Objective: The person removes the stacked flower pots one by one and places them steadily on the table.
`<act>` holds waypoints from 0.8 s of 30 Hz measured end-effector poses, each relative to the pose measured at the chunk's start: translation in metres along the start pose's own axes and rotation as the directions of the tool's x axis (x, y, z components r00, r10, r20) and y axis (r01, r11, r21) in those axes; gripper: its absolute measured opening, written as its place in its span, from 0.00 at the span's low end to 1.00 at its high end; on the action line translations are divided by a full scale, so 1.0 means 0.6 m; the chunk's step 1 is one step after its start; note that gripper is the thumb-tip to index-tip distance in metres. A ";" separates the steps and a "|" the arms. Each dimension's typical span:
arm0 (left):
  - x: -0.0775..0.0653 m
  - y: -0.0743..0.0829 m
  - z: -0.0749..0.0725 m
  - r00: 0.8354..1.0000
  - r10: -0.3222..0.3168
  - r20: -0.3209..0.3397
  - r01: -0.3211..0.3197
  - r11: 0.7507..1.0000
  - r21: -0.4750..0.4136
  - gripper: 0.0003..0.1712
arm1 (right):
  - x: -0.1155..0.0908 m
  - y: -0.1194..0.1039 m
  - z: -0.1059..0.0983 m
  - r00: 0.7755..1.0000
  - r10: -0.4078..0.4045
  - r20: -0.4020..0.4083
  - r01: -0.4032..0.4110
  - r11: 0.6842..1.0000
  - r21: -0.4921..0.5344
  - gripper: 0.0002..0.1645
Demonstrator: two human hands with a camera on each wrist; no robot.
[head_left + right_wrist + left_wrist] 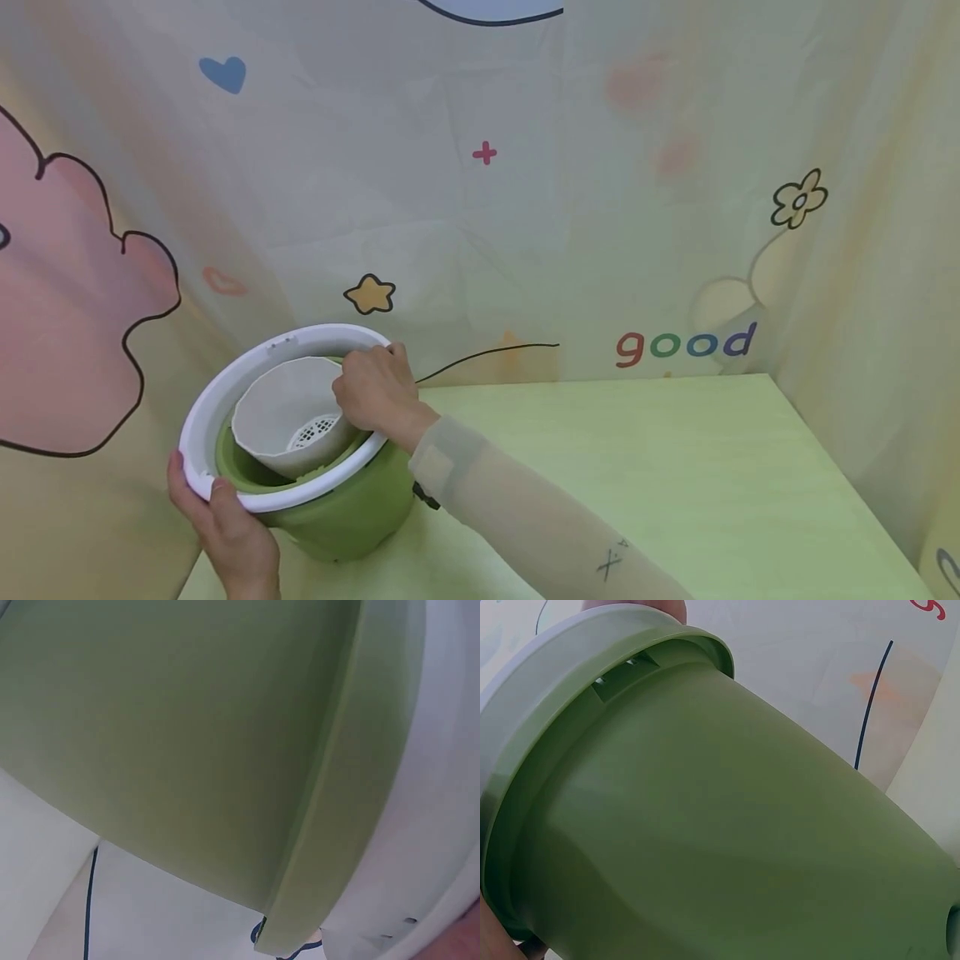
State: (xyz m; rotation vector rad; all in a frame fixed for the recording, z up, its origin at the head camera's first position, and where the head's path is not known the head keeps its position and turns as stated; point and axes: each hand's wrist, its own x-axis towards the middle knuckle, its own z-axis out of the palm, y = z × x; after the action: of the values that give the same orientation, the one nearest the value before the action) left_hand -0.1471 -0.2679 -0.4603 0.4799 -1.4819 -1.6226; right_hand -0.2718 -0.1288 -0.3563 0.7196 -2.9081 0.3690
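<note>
A green bucket [341, 508] with a wide white rim [202, 417] leans over in the head view, its mouth tipped toward me. Inside it sits an off-white basket [277, 408] with a perforated bottom. My left hand [232, 542] grips the rim at the lower left, thumb on top and fingers outside. Over the right side of the rim, beside the basket, my right hand [378, 387] holds on with curled fingers; part of the rim is hidden beneath it. Both wrist views are filled mostly by the green wall [705, 802] of the bucket.
The bucket is over the left end of a pale green table [637, 467]. Behind it hangs a printed cloth backdrop [480, 250] with a star, a heart and the word "good". The table's right edge [847, 475] runs beside more cloth.
</note>
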 end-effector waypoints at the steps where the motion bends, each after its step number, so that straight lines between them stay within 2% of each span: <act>1: 0.000 0.000 0.000 1.000 0.001 0.002 -0.001 1.000 -0.003 0.34 | 0.000 0.000 -0.001 1.000 0.002 0.008 -0.002 1.000 0.015 0.25; 7: -0.002 -0.001 0.001 1.000 -0.017 0.004 0.017 1.000 0.027 0.34 | -0.003 0.001 -0.009 0.999 0.024 0.048 -0.030 0.992 0.121 0.24; 10: -0.002 -0.001 0.001 1.000 -0.016 0.004 0.016 0.999 0.029 0.34 | -0.004 0.001 -0.011 0.999 0.020 0.039 -0.026 0.987 0.157 0.25; 24: -0.002 0.000 0.001 1.000 0.009 0.000 -0.009 1.000 0.012 0.35 | -0.010 -0.003 -0.023 1.000 0.001 -0.014 0.002 0.983 0.182 0.25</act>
State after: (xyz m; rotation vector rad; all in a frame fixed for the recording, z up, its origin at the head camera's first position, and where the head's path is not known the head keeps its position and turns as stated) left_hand -0.1472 -0.2667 -0.4605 0.4792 -1.4920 -1.6074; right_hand -0.2650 -0.1240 -0.3436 0.7388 -2.8871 0.6440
